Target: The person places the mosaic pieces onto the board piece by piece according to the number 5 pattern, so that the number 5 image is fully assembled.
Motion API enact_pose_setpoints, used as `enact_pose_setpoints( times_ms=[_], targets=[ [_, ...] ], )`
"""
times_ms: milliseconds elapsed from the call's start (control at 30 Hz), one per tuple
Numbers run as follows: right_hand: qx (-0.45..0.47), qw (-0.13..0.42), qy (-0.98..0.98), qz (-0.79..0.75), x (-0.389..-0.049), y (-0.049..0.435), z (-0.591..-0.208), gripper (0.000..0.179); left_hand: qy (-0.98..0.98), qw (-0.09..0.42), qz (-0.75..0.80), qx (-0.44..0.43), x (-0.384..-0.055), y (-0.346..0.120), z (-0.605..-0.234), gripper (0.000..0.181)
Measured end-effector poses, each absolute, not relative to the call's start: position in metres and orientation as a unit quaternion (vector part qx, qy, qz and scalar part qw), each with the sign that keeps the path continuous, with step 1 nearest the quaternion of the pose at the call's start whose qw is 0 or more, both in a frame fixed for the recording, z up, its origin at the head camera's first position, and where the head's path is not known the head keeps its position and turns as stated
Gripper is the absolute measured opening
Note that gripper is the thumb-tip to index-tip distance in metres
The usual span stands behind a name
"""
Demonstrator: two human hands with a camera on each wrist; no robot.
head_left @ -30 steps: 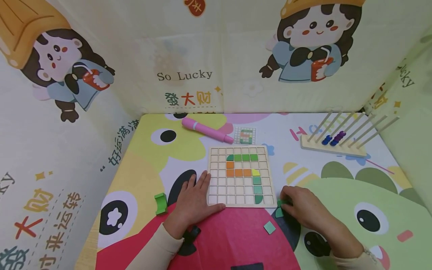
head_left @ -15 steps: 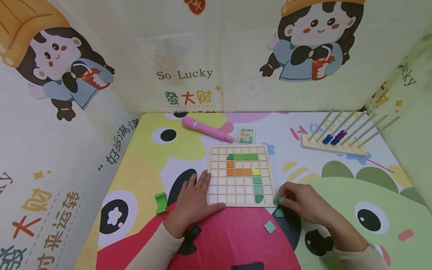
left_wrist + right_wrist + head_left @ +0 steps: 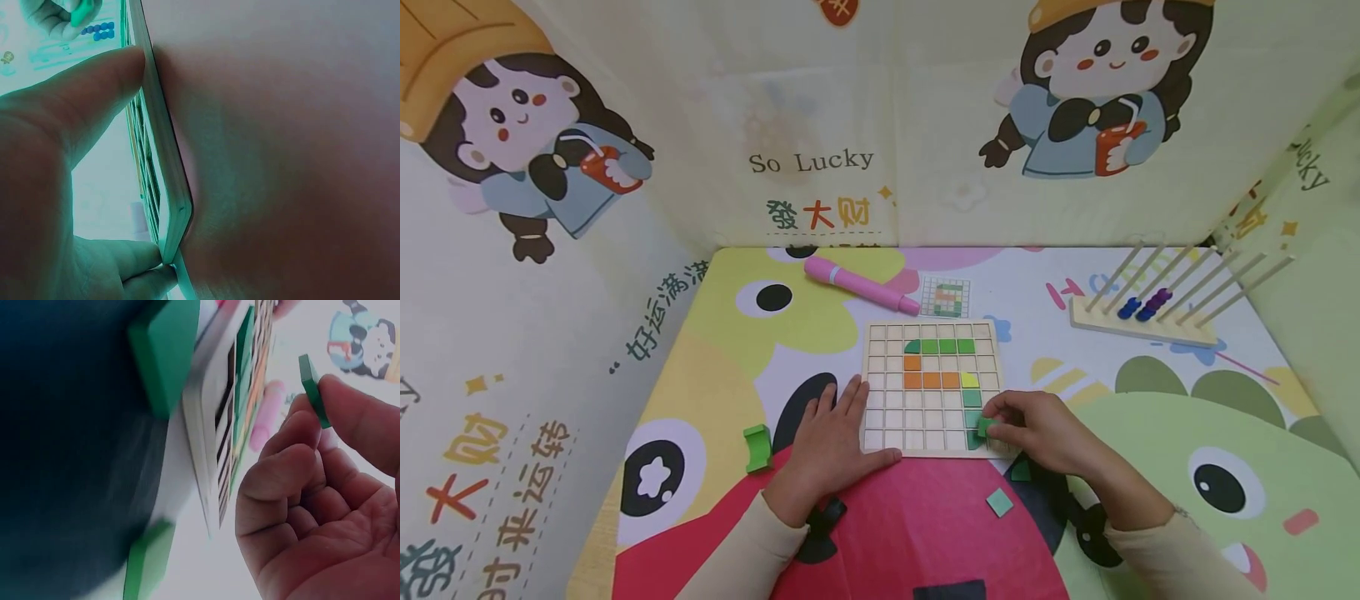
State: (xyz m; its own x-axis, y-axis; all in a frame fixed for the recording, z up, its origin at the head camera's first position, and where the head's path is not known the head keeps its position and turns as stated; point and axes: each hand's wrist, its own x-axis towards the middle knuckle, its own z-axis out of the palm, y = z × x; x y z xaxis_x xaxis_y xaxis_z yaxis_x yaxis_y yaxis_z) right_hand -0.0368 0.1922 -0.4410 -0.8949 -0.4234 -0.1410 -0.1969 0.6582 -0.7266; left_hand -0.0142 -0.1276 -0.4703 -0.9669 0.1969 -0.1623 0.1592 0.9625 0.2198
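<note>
A wooden grid board lies in the middle of the table, with green, orange, yellow and teal tiles in some of its squares. My left hand rests flat at the board's left side. Its straight fingers touch the left edge and its thumb lies along the near edge, as the left wrist view also shows. Over the board's near right corner, my right hand pinches a small green tile between thumb and finger. That tile hangs above the teal tiles, apart from the board in the right wrist view.
Right of the board's near corner lie a green tile and a teal square tile. A curved green block sits at left. Behind the board are a pink marker, a pattern card and a beaded peg rack.
My right hand has picked up the green tile beside the board and carried it left and away from me, over the board's near right corner. The left hand stays in place.
</note>
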Motion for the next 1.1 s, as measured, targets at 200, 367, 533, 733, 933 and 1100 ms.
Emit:
enact_pose_setpoints(
  times_ms=[200, 367, 533, 733, 933, 1100],
  targets=[
    [-0.192, 0.155, 0.898, -0.363, -0.039, 0.172, -0.447, 0.008, 0.986, 0.091, 0.104, 0.092, -0.014, -0.128, -0.470, 0.114],
    [-0.207, 0.146, 0.908, -0.333, -0.040, 0.158, -0.450, 0.008, 0.987, 0.090, 0.100, 0.092, -0.014, -0.128, -0.471, 0.114],
    [-0.217, 0.133, 0.916, -0.310, -0.039, 0.150, -0.451, 0.011, 0.986, 0.092, 0.100, 0.092, -0.014, -0.128, -0.469, 0.114],
    [-0.207, 0.139, 0.920, -0.303, -0.037, 0.144, -0.450, 0.012, 0.987, 0.090, 0.101, 0.091, -0.014, -0.128, -0.468, 0.114],
    [-0.191, 0.135, 0.929, -0.286, -0.034, 0.140, -0.449, 0.014, 0.987, 0.091, 0.100, 0.092, -0.014, -0.128, -0.469, 0.114],
    [-0.198, 0.119, 0.935, -0.271, -0.033, 0.138, -0.451, 0.013, 0.987, 0.091, 0.098, 0.094, -0.014, -0.128, -0.470, 0.114]
  ],
)
